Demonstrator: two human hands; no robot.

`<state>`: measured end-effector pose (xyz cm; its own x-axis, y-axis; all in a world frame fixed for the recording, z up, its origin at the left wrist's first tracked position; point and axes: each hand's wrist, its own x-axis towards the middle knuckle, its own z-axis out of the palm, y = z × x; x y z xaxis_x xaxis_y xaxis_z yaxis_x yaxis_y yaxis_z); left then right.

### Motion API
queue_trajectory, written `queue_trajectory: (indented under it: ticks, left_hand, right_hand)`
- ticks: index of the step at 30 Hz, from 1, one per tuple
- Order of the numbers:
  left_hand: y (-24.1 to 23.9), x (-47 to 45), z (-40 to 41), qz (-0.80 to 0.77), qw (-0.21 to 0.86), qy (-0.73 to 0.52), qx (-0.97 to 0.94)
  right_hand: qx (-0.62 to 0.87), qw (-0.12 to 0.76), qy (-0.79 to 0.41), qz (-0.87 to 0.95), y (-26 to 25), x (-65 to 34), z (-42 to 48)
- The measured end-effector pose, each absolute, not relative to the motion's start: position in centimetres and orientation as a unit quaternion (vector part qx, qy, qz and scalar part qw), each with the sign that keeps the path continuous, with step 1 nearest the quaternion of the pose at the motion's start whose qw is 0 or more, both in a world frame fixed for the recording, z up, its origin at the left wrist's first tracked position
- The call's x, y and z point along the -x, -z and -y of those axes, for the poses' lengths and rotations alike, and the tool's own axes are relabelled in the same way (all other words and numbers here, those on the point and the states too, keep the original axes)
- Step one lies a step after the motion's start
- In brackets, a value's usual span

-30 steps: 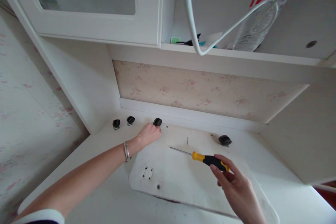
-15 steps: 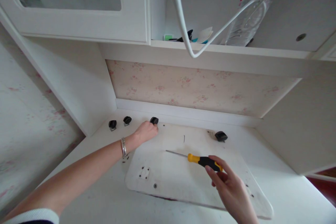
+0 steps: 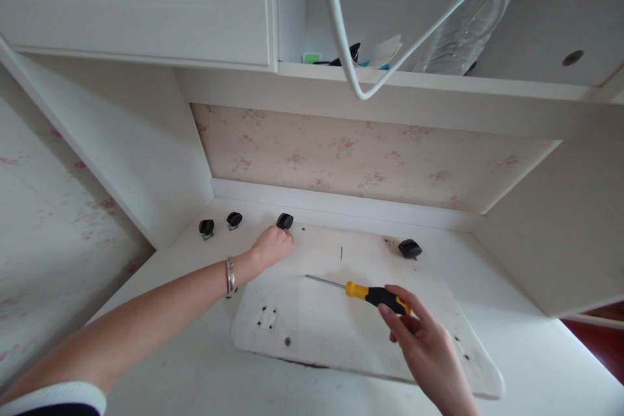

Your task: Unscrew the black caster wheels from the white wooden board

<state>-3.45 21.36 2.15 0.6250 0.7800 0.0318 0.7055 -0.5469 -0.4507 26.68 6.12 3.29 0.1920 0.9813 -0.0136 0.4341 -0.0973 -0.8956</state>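
One screwdriver with a yellow-and-black handle and a slim metal shaft (image 3: 377,296) is gripped near its handle's end by the thumb and fingers of the person's right hand (image 3: 425,338), over the middle of a white, round-cornered board (image 3: 341,331) on a white desktop (image 3: 170,364). Its shaft points left; whether the tip touches the board, we cannot tell. At the board's far left corner, the left hand (image 3: 273,247), a silver-coloured bracelet (image 3: 231,275) at its wrist, curls its fingers in against a black, rounded, caster-like piece (image 3: 285,220). The fingertips are hidden, so we cannot say whether they grip it. Two similar black pieces (image 3: 207,227) sit farther left, a fourth black piece (image 3: 410,248) at far right. We judge the screwdriver light and rigid, its thick handle the surest hold and its bare shaft likelier to slip. The caster-like piece looks small, hard and perhaps slick, best taken by its sides between thumb and finger.
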Motion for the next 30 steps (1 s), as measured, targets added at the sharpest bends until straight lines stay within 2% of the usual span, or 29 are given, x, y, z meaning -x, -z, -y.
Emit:
queue_trajectory:
  ticks: [30]
  left_hand:
    - [-2.9, 3.7, -21.0, 0.431, 0.23, -0.055, 0.871]
  right_hand:
    - [0.661, 0.42, -0.322, 0.533, -3.0, -26.2, -5.9]
